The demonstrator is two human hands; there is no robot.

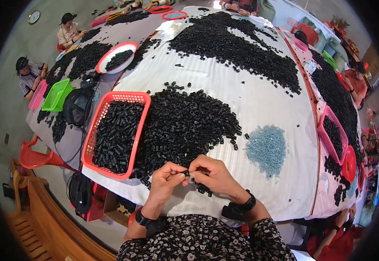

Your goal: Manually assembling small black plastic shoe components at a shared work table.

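Observation:
My left hand [167, 183] and my right hand [211, 175] meet at the near edge of a heap of small black plastic parts [189, 117]. Between the left fingertips is a small black plastic part [186, 173], tilted and partly covered. The right thumb and forefinger pinch at the same piece from the other side; anything smaller between them is hidden. Left of the heap stands a red plastic basket [141, 135] full of similar black parts. Off to the right of my hands lies a pile of small, pale blue, see-through pieces [266, 150].
A larger spread of black parts [237, 48] covers the table's far side. A red-rimmed white basin [131, 47], a green basket [57, 95] and a black cap [77, 106] sit on the left. A pink basket [332, 135] stands right. Other people work around the tables.

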